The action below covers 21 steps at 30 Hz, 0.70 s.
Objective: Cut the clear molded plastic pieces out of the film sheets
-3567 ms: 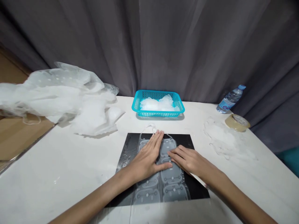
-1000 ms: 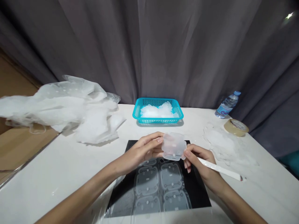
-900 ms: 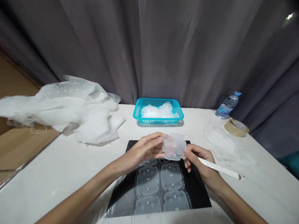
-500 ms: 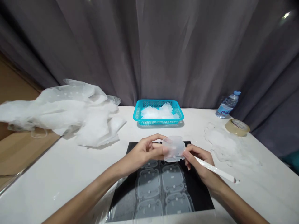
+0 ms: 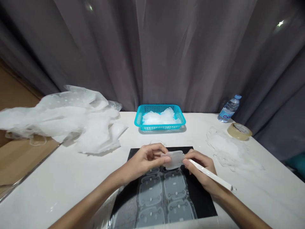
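Note:
My left hand (image 5: pixel 151 159) pinches a small frosted plastic piece (image 5: pixel 175 160) with rounded, notched edges between thumb and fingers. It is held up over the far part of a black mat (image 5: pixel 202 203). My right hand (image 5: pixel 202 163) is closed round a slim white pen-shaped stick (image 5: pixel 212 175), its back end pointing to the lower right. The stick's front tip is hidden by my fingers, which meet the right edge of the piece. On the mat below lies a clear plastic sheet (image 5: pixel 150 189) with several similar rounded shapes in it.
A turquoise basket (image 5: pixel 160 128) with frosted pieces stands at the back. Crumpled translucent sheets (image 5: pixel 95 127) are heaped at left beside a cardboard box (image 5: pixel 26 159). At right are a water bottle (image 5: pixel 230 109), a tape roll (image 5: pixel 239 131) and clear plastic scraps (image 5: pixel 228 149).
The frosted piece has been lowered a little and tilted, so it appears flatter. Both hands keep their grips, and the view has shifted slightly.

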{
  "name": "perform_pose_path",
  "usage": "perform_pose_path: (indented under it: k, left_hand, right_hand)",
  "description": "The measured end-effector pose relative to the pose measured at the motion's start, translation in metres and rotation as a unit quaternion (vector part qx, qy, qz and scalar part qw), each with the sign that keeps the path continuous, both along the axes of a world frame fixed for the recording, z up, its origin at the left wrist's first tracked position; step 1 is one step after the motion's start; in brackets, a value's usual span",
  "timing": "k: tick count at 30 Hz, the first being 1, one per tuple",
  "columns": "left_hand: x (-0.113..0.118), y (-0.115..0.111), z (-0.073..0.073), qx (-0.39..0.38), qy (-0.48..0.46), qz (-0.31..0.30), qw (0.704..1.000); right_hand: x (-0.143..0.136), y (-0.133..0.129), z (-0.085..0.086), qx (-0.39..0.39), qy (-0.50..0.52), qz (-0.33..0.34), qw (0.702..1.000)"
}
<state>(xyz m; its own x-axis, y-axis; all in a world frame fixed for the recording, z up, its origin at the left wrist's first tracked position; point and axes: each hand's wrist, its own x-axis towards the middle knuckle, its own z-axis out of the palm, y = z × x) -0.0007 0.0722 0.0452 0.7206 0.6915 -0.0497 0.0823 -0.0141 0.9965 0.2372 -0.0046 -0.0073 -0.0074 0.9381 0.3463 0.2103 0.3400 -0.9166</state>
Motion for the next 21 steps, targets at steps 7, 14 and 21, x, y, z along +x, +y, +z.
perform_pose_path:
  k: [7, 14, 21]
  left_hand:
    - [-0.015, 0.013, -0.006, 0.223, 0.127, -0.044, 0.966]
    - [-0.016, 0.016, -0.015, 0.279, 0.154, -0.061, 0.946]
    - [-0.024, 0.018, -0.006, 0.259, 0.229, -0.07, 0.936]
  right_hand:
    - [0.0, 0.001, -0.012, 0.215, -0.168, -0.024, 0.962]
    - [-0.001, 0.004, -0.02, 0.306, -0.24, -0.028, 0.921]
    - [0.003, 0.015, -0.033, 0.281, -0.286, -0.047, 0.915]
